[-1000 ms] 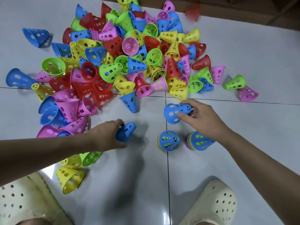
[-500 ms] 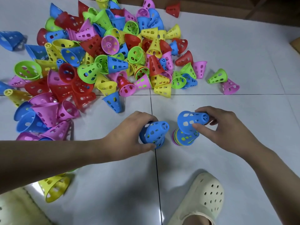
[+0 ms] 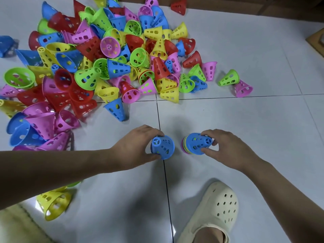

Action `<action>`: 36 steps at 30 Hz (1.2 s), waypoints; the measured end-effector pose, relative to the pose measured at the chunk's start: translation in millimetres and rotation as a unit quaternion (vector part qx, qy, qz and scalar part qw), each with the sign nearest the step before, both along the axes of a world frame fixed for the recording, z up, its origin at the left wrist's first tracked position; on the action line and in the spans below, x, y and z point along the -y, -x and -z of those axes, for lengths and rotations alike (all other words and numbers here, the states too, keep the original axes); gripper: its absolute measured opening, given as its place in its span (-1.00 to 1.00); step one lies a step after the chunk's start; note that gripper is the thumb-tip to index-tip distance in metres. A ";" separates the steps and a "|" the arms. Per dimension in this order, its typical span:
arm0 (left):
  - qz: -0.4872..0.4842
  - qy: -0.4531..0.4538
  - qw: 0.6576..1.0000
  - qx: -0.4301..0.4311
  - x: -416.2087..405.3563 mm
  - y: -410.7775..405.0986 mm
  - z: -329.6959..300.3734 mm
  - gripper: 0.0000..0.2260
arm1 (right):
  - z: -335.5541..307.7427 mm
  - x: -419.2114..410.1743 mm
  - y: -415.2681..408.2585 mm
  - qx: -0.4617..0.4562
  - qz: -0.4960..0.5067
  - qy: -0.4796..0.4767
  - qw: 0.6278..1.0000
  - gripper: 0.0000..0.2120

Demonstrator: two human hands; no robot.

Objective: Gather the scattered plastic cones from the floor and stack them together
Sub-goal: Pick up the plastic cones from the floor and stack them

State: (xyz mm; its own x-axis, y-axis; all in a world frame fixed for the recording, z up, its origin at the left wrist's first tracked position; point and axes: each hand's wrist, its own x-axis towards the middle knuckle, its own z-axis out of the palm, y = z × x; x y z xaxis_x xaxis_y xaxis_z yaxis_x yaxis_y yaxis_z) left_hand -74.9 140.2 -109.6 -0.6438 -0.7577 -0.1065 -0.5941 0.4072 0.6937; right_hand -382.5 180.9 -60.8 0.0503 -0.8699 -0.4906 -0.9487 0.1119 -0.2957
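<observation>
On the white tiled floor (image 3: 245,128) two short stacks of cones stood side by side, just apart, near the person's feet. The left hand (image 3: 138,144) was curled around the left stack (image 3: 162,147), fingers behind it and thumb at its near edge, with a blue cone on top, narrow end up. The right hand (image 3: 222,149) gripped the blue top cone of the right stack (image 3: 196,143), fingertips on the narrow end and thumb at the lower rim; pink, yellow and green rims showed in layers beneath that cone. Beyond the hands, across a tile seam, lay the big loose pile of cones (image 3: 108,64) in red, pink, yellow, green and blue, most tipped on their sides. A green cone (image 3: 228,78) and a pink cone (image 3: 242,88) lay touching each other to the right of the pile, and a red cone (image 3: 179,6) lay alone at the far edge. A yellow cone (image 3: 53,203) rested on its side below the left forearm. A cream perforated clog (image 3: 213,211) sat on the floor under the right arm.
</observation>
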 end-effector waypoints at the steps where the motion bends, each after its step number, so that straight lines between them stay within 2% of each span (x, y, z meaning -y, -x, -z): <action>1: 0.001 0.004 1.000 0.003 -0.2 0.5 0.4 -0.49 | 0.6 0.0 1.0 0.000 0.000 -0.002 1.000 -0.62; 8: 0.012 0.000 1.000 0.017 -3.7 -11.3 -2.3 -0.47 | -2.0 5.7 -3.2 -0.002 -0.001 0.054 0.999 -0.57; 12: -0.005 -0.011 0.999 0.033 -5.3 -29.0 -2.8 -0.47 | -13.3 19.2 -23.9 0.053 -0.018 0.087 0.995 -0.58; 17: -0.031 -0.018 0.998 0.044 -3.3 -53.0 -2.8 -0.51 | -26.7 25.3 -58.4 0.105 -0.068 0.086 0.988 -0.55; 24: -0.058 -0.023 0.997 0.042 -2.3 -81.0 2.0 -0.58 | -27.5 11.0 -91.2 0.095 -0.139 0.032 0.985 -0.32; 27: -0.060 -0.021 0.997 0.048 -2.5 -93.8 3.0 -0.60 | -18.7 8.8 -97.7 0.081 -0.130 0.044 0.987 -0.39; 31: -0.061 0.014 0.993 0.098 5.0 -128.4 -4.3 -0.58 | -8.5 11.5 -96.5 0.081 -0.117 0.057 0.988 -0.57; 36: -0.161 0.060 0.972 0.159 14.9 -195.5 -6.2 -0.62 | -0.7 17.8 -84.5 0.093 -0.101 0.035 0.990 -0.59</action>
